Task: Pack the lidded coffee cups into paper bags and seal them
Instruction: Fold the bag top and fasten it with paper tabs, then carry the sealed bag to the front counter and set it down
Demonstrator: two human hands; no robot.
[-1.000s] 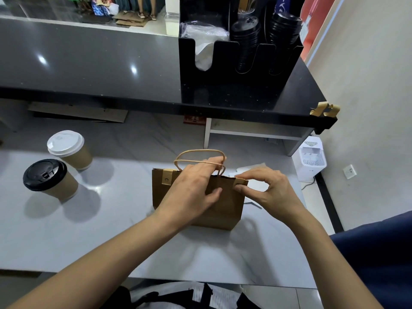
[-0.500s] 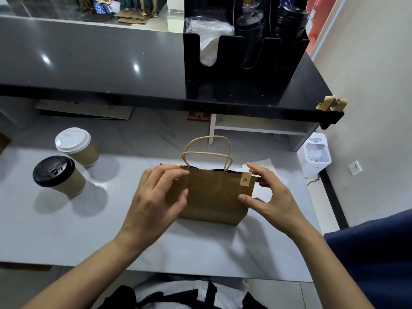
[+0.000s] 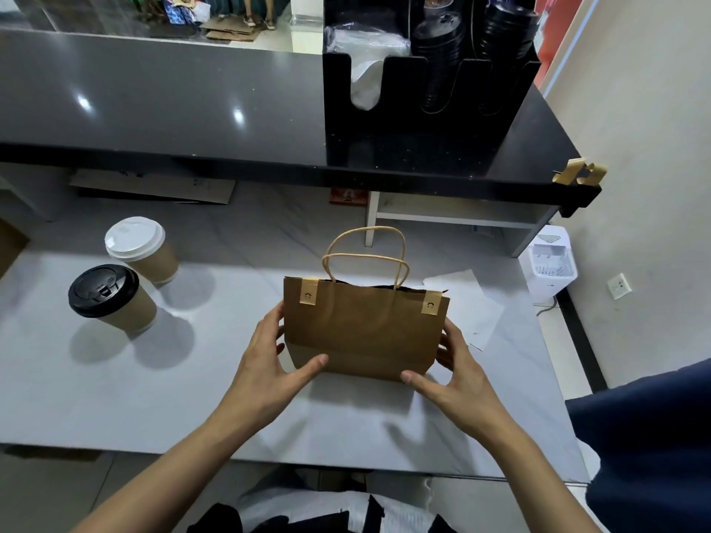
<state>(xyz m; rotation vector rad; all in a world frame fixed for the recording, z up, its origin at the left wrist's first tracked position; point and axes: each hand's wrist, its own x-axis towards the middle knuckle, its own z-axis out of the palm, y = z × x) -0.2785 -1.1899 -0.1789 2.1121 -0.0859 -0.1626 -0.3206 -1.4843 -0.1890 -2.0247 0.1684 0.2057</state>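
Both hands, my left hand [image 3: 269, 363] and right hand [image 3: 458, 373], cupped the paper bag [image 3: 365, 328] upright on the table [image 3: 115, 398]; I judged it light, crushable, best held low by its sides.

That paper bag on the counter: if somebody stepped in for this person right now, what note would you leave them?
Left hand: grip on the paper bag's left side, thumb on its front.
Right hand: the same grip on the right side.
The bag stands upright on the table, two stickers folded over its top edge.
Black-lidded cup and white-lidded cup stand unpacked to the left.
Done: this bag looks sealed; its contents are hidden.
Left: bag and seal those two cups.
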